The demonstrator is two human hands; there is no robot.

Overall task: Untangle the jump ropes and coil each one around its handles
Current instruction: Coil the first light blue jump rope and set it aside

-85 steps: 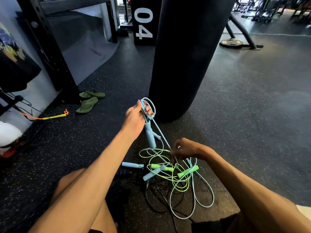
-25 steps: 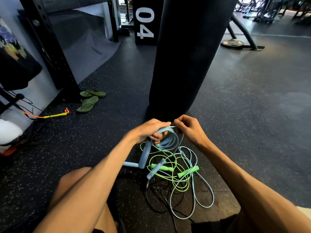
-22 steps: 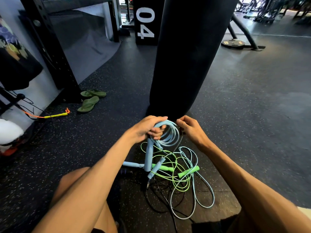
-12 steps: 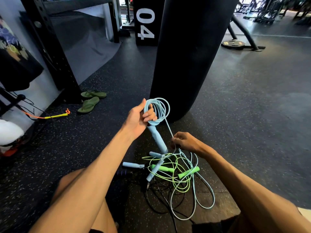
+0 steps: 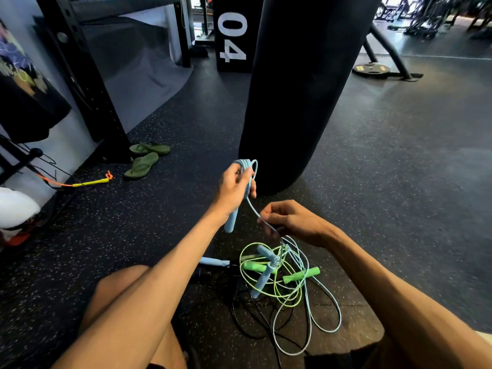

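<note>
Snagging is the risk: at frame centre the left hand grips a blue handle with coiled loops, the right hand just below pinches the strand running down into the tangle at lower centre; a hard pull could cinch it round the green rope.

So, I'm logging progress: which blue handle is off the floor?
The blue handle gripped in the left hand, pointing down under the coil; the other blue handles lie on the floor.

White number "04" reading down the black upright block, behind the punching bag
</note>
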